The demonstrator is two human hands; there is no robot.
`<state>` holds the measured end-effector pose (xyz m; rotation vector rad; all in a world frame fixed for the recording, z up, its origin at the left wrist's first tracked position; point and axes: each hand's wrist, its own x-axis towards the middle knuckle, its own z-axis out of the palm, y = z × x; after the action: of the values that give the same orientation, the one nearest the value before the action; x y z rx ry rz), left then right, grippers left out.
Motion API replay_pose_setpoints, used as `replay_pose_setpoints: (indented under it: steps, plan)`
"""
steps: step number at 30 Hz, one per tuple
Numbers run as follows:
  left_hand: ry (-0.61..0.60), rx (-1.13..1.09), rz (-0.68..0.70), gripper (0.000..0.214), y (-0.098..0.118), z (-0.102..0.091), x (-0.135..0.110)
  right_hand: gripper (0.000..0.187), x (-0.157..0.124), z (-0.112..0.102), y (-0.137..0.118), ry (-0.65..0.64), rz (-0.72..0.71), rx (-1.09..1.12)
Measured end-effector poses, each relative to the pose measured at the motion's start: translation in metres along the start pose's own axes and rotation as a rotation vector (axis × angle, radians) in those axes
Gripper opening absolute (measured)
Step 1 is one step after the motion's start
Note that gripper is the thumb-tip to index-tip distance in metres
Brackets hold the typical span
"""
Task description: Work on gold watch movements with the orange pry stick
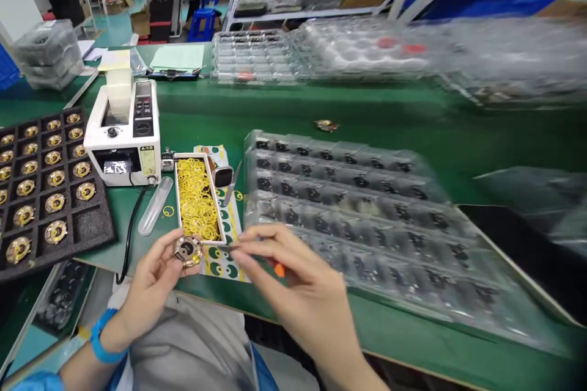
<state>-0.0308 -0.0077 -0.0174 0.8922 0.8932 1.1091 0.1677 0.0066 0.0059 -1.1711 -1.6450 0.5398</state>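
Note:
My left hand [158,266] holds a round gold-and-dark watch case [188,250] between thumb and fingers, its face tilted up. Just right of it, my right hand [293,281] is closed in a pinch on a thin dark tool [232,247]; an orange part shows below the fingers, and the rest is hidden by the hand. Behind both hands lies a white box [220,211] full of yellow rings [195,195]. A strip of green-and-yellow stickers [224,263] runs under and beside that box. Metal tweezers [233,184] and a small black square device [223,177] lie along its right side.
A black foam tray [87,226] with several similar gold cases lies at left, beside a white tape dispenser [121,134]. Clear plastic trays [367,220] of small dark parts fill the right. A loose gold piece [326,126] lies behind them. Stacked clear trays [257,58] line the back.

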Motion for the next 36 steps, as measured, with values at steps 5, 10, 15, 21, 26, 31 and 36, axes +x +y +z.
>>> replay_pose_setpoints:
  steps: [5, 10, 15, 21, 26, 31, 36]
  plan:
    - [-0.04, 0.107, 0.038, 0.041, 0.003, 0.003, -0.011, 0.012, -0.01, 0.027, -0.02, -0.055, 0.236, 0.25]
    - [-0.01, 0.255, 0.039, 0.041, 0.003, 0.001, -0.018, 0.016, -0.005, 0.028, -0.014, -0.175, 0.332, 0.338]
    - [-0.022, 0.287, 0.033, 0.039, 0.006, 0.003, -0.021, 0.017, -0.004, 0.027, -0.013, -0.205, 0.328, 0.32]
    - [0.006, 0.284, 0.029, 0.037, 0.006, 0.006, -0.02, 0.017, -0.011, 0.033, -0.015, -0.126, 0.295, 0.237]
    - [0.126, 0.195, 0.028, 0.032, 0.0, 0.016, -0.015, 0.014, -0.02, 0.046, -0.016, 0.019, 0.225, 0.128]
    - [0.225, 0.21, 0.019, 0.03, -0.004, 0.024, -0.008, 0.014, -0.028, 0.054, -0.015, 0.069, 0.14, -0.004]
    - [0.231, 0.167, 0.003, 0.035, -0.003, 0.023, -0.004, 0.007, -0.028, 0.055, -0.011, 0.081, 0.159, -0.033]
